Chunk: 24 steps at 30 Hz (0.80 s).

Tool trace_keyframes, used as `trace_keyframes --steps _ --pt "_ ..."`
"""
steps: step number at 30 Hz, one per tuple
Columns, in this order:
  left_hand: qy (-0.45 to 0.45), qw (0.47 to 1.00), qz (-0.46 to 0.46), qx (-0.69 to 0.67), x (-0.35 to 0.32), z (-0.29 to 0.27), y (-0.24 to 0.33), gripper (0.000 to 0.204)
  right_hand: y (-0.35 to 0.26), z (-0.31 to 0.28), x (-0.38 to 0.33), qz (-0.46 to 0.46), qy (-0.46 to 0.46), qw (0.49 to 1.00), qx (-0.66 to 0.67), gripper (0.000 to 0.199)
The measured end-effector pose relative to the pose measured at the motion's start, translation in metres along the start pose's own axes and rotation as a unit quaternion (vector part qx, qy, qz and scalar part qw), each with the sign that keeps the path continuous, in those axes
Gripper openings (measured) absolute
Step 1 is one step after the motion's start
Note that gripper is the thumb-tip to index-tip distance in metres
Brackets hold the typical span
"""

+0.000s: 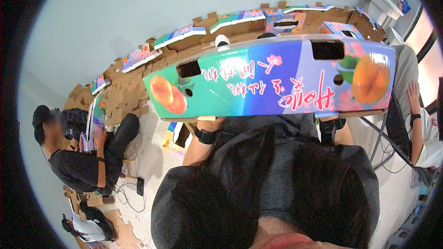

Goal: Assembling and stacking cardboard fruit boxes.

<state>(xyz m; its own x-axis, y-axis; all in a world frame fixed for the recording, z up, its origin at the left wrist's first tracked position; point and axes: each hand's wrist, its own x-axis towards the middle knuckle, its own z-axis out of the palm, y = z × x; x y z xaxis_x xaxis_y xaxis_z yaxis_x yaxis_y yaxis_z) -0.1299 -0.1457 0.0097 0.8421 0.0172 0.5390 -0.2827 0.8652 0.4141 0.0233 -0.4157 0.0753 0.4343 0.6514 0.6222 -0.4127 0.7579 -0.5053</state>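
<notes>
A printed cardboard fruit box [251, 85], green, blue and lilac with peach pictures, spans the space in front of my chest. Its lettering is upside down from here, and two dark handle cut-outs lie along its far edge. My left hand [210, 123] is closed at the box's near lower edge on the left, its fingers mostly hidden by the cardboard. On the right, only a sliver of my right hand [328, 118] shows under the same edge; its fingers are behind the box. Both wrists wear black bands.
Similar cardboard boxes and brown cardboard pieces [124, 90] line the wall. At left a seated person [80, 161] holds a printed box; another person [94, 228] is lower left. A person's arm [416, 124] rests by a grey surface at right. A phone [140, 186] and cables lie on the floor.
</notes>
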Motion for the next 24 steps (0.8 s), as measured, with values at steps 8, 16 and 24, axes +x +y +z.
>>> trace_keyframes --steps 8,16,24 --pt "-0.005 0.996 -0.041 0.078 -0.005 0.012 -0.002 0.074 -0.007 -0.009 -0.008 0.026 0.006 0.999 0.048 0.059" --pt "-0.029 0.988 -0.083 0.127 0.021 0.013 -0.021 0.062 0.011 -0.039 -0.001 0.117 0.077 0.986 0.089 0.054" --pt "0.033 0.997 -0.024 0.060 0.041 0.011 -0.022 0.056 0.014 0.011 0.006 0.244 0.113 0.963 -0.002 0.049"
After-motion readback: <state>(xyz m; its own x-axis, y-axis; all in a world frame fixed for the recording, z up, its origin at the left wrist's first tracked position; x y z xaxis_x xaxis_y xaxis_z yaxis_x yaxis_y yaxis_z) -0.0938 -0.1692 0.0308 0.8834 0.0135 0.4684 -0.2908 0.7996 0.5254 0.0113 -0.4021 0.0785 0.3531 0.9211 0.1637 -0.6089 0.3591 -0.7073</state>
